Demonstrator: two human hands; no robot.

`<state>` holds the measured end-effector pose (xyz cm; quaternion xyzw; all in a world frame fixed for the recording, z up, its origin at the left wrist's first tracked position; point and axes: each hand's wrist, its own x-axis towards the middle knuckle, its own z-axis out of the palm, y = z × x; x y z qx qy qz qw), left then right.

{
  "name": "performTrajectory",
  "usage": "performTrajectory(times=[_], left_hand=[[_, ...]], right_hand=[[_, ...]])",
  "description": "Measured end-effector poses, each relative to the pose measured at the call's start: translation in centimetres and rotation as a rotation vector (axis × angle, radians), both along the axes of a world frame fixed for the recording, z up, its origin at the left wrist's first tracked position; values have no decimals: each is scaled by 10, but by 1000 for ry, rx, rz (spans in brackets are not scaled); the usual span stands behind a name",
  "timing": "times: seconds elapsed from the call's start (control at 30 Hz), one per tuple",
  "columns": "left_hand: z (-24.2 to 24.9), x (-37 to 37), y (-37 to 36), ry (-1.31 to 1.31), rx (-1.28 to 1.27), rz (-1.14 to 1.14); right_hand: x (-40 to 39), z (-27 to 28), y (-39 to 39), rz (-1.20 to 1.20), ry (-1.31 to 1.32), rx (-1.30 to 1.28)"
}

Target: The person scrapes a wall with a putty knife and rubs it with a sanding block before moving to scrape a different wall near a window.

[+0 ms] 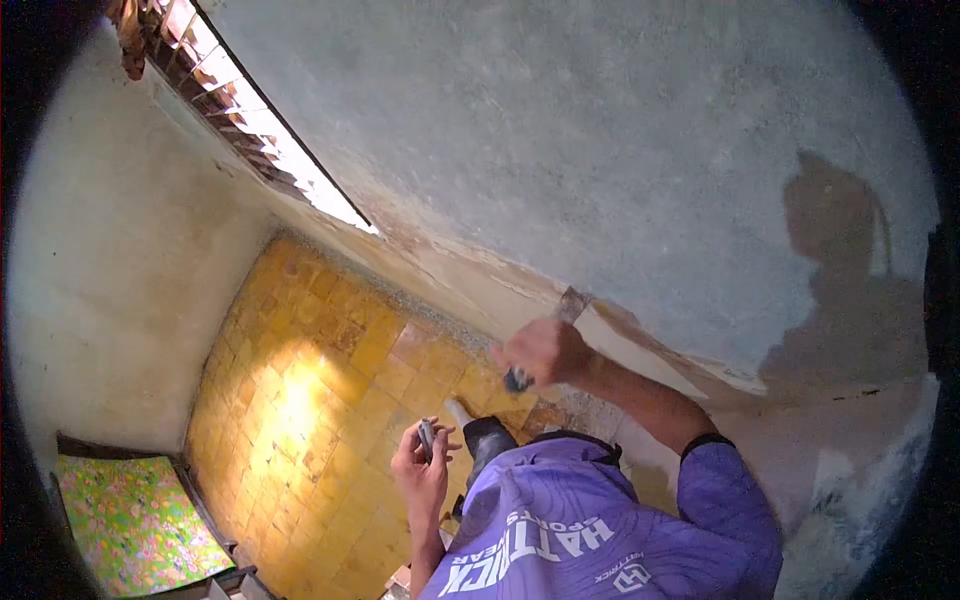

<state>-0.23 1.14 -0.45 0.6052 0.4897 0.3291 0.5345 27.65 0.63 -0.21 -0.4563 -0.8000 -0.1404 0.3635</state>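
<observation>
My right hand [550, 352] is wrapped round a scraper, slightly blurred. The dark end of its handle [517, 380] sticks out below the fist. Its flat blade [572, 304] points up at the wall [640, 190], at the edge of a peeled strip; whether it touches cannot be made out. My left hand [422, 466] is held low in front of my body, with the fingers curled round a small dark grey object [427, 440]. What kind of object that is does not show clearly.
Flaking paint and bare plaster [660, 345] run along the lower wall. Yellow tiles [340, 400] cover the floor, with a bright light patch. A slatted opening [250, 120] is at the upper left. At the lower left stands a flower-patterned surface [140, 520]. My shadow falls on the right wall.
</observation>
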Motion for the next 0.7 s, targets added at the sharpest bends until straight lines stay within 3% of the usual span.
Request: performTrajectory(times=[0.13, 0.27, 0.3, 0.43, 0.53, 0.57, 0.67, 0.7], left_hand=[[9, 1, -2, 13, 1, -6], [5, 0, -4, -27, -8, 20], [5, 1, -3, -25, 10, 15], [5, -2, -4, 2, 31, 15], [1, -5, -5, -3, 10, 24], [-1, -4, -6, -14, 3, 28], [2, -5, -7, 21, 26, -14], [2, -5, -6, 12, 30, -13]], right_hand=[[-35, 45, -28, 149, 20, 44], [-2, -1, 2, 36, 116, 14], [-11, 0, -1, 49, -15, 29], [-39, 35, -22, 197, -13, 48], [5, -5, 6, -57, 26, -52], [-3, -13, 10, 81, 149, -55], [-37, 6, -9, 242, 21, 27], [-44, 18, -19, 191, -26, -22]])
